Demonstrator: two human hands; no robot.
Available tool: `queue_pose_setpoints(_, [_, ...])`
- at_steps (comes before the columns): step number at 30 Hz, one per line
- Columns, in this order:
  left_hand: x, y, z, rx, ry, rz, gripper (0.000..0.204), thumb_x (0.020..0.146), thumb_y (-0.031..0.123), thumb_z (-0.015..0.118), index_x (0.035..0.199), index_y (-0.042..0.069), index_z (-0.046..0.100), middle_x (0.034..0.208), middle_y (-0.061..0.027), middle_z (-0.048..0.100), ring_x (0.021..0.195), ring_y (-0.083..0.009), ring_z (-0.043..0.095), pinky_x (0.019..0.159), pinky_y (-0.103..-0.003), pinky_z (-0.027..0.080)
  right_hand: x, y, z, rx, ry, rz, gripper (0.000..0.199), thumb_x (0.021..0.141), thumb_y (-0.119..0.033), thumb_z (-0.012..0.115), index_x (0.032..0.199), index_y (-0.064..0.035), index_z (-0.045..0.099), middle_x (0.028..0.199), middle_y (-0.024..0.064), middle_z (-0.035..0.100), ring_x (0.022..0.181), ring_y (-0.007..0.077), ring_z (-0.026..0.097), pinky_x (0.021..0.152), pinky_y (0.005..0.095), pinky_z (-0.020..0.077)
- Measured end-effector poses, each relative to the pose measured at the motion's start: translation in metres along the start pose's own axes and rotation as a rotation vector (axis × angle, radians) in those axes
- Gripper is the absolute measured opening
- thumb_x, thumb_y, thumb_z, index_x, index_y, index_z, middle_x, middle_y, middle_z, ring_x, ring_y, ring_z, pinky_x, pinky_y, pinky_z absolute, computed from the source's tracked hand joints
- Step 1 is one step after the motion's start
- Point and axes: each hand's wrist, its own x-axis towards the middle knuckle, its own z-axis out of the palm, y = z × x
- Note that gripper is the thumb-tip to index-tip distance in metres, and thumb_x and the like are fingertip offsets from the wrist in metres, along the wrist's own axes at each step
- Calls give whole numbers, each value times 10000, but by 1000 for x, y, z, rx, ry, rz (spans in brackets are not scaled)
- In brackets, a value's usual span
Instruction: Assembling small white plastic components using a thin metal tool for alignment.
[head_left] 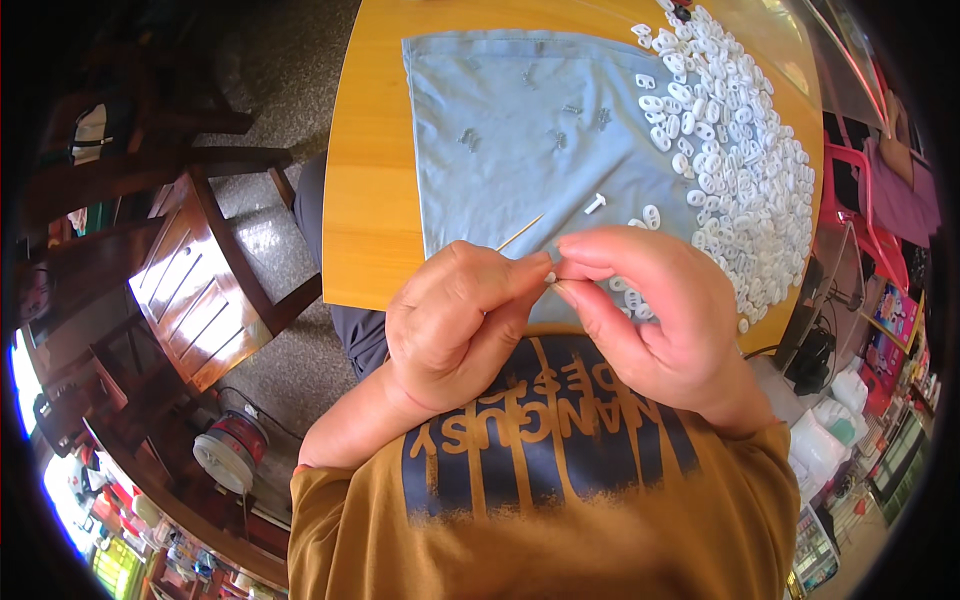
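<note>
My left hand point(455, 325) and my right hand point(665, 310) meet over the cloth's near edge, fingers closed in a pinch. Between their fingertips is a small white piece point(550, 278), mostly covered, so its shape does not show. A thin wooden toothpick point(521, 232) juts out beyond my left hand; whether that hand holds it or it lies on the cloth, I cannot tell. Just past my fingertips, a white T-shaped plastic peg point(596, 204) rests on the light blue cloth point(500, 130). A few white oval pieces with two holes point(651, 216) lie by my right hand.
A large heap of white two-holed oval pieces point(745, 170) covers the right side of the yellow wooden table point(375, 150). Small grey clumps point(468, 139) dot the cloth. A wooden chair point(200, 280) stands left, a red plastic chair point(860, 200) right. Another person's arm point(900, 150) shows at far right.
</note>
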Motion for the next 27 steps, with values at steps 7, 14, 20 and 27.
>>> queue_pose_setpoints(7, [-9,2,-1,-283,0,-352,170,776,-65,619,937,-9,618,723,-54,567,591,-93,559,500,-189,433,-4,2,10,165,-26,181,331,730,87,643,1036,4,549,838,92,624,762,145,632,664,226,481])
queue_pose_setpoints(14, [-12,-3,1,-502,31,-431,143,844,-10,575,986,0,587,828,-30,575,631,-47,562,540,-147,453,-7,3,11,238,-10,185,361,745,95,628,1078,22,511,866,97,620,799,141,628,701,223,484])
queue_pose_setpoints(20, [-13,-2,2,-581,48,-504,151,844,-4,581,994,9,575,839,-26,580,641,-41,561,545,-145,452,-10,4,14,135,13,165,344,745,94,628,1064,15,527,903,96,624,805,149,632,706,238,497])
queue_pose_setpoints(27, [-22,-5,2,-445,62,-449,130,844,-56,532,967,-15,551,798,-56,542,599,-70,520,534,-179,433,-13,10,27,192,64,170,198,742,24,636,928,-31,593,794,104,630,708,240,635,604,290,497])
